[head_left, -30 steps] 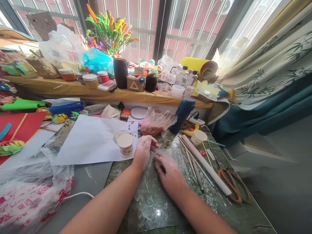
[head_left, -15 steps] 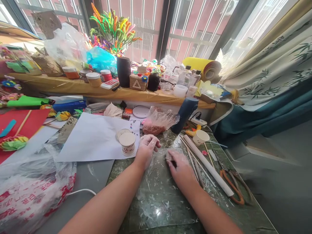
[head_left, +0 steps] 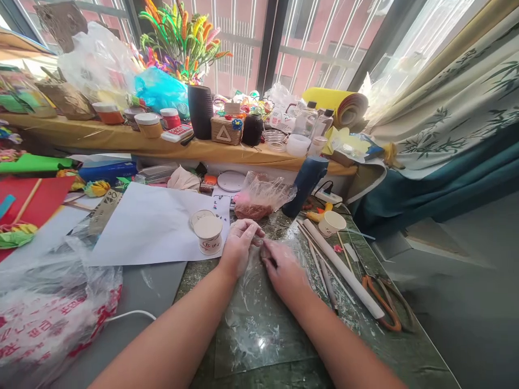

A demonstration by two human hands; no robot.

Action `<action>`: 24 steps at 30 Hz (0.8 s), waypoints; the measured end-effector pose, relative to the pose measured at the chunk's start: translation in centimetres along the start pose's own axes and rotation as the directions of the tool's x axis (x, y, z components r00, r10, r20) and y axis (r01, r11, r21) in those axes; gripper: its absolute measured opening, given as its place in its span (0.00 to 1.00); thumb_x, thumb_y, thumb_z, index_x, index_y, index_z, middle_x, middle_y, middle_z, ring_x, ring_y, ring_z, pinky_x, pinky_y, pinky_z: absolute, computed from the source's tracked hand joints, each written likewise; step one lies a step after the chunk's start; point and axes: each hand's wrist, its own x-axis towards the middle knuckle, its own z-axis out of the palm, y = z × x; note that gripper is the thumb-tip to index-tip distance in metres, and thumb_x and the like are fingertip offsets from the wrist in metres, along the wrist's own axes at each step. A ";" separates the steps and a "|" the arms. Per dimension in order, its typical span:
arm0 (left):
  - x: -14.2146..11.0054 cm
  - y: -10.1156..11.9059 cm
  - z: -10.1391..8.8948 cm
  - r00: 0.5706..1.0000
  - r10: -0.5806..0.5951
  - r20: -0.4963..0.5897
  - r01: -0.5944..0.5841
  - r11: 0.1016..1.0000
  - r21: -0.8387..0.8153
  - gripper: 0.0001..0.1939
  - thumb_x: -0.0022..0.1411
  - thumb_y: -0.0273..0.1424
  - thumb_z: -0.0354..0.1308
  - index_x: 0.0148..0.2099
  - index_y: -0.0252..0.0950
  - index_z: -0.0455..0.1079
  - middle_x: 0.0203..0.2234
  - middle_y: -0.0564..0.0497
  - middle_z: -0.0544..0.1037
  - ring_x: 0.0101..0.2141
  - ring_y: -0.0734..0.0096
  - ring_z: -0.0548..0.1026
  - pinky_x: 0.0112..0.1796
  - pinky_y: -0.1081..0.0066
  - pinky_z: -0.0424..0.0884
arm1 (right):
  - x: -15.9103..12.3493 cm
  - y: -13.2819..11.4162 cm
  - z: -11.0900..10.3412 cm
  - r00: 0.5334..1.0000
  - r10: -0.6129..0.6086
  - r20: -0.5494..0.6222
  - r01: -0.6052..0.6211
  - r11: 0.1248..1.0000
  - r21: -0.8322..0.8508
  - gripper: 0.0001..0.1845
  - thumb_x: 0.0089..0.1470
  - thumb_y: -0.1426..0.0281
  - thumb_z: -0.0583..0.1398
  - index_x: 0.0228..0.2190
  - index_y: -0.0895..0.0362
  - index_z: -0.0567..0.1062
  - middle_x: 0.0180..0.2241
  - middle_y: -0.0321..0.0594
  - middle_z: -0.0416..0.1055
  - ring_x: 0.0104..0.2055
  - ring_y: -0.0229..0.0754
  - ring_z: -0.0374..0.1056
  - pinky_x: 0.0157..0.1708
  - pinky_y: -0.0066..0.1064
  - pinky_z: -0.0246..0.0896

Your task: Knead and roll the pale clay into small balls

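Over a clear plastic sheet (head_left: 253, 329) smeared with white residue, my two hands are close together. My left hand (head_left: 240, 246), dusted white, has its fingers bent and pressed together; whatever it pinches is too small to make out. Beside it, my right hand (head_left: 286, 267) is closed too, thumb against curled fingers, and what it may hold is hidden. A small paper cup (head_left: 210, 236) with a pale top stands on white paper (head_left: 150, 227) left of my left hand. Beyond the hands lies a plastic bag (head_left: 259, 200) with reddish-brown material in it.
Right of my hands lie a pale rolling pin (head_left: 344, 273), thin sticks, orange-handled scissors (head_left: 385, 308) and a paper cup (head_left: 332, 222). A dark blue bottle (head_left: 305, 186) stands behind. Jars and craft items crowd the sill (head_left: 133, 141). A crumpled plastic bag (head_left: 52, 329) lies left.
My right hand has moved left, up to my left hand, with its fingertips now near the left ones. My left hand stays about where it was; the view has shifted slightly.
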 end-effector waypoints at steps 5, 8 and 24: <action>0.1 0.4 -0.5 0.999 0.009 -0.036 -0.016 0.982 -0.187 0.17 0.59 0.46 0.61 0.34 0.37 0.71 0.32 0.49 0.76 0.35 0.65 0.78 0.28 0.74 0.73 | 0.3 -3.1 1.3 0.992 -0.090 0.085 0.082 0.992 0.092 0.25 0.59 0.76 0.57 0.57 0.56 0.73 0.55 0.49 0.75 0.59 0.51 0.69 0.61 0.50 0.65; 0.1 0.8 -0.6 0.997 -0.032 -0.065 0.011 0.957 -0.290 0.17 0.58 0.48 0.61 0.34 0.37 0.71 0.32 0.49 0.76 0.37 0.64 0.78 0.30 0.71 0.75 | -2.0 -4.6 0.3 0.966 -0.198 0.169 0.175 0.975 0.138 0.26 0.59 0.77 0.56 0.58 0.56 0.72 0.57 0.48 0.74 0.60 0.50 0.68 0.62 0.48 0.64; -0.1 0.9 -0.5 0.997 -0.073 -0.018 0.063 0.940 -0.335 0.17 0.60 0.47 0.60 0.32 0.37 0.71 0.28 0.50 0.77 0.40 0.61 0.80 0.35 0.70 0.74 | -0.3 -4.0 0.3 0.976 -0.166 0.139 0.157 0.985 0.079 0.23 0.61 0.76 0.56 0.56 0.56 0.74 0.54 0.49 0.76 0.57 0.52 0.69 0.60 0.50 0.65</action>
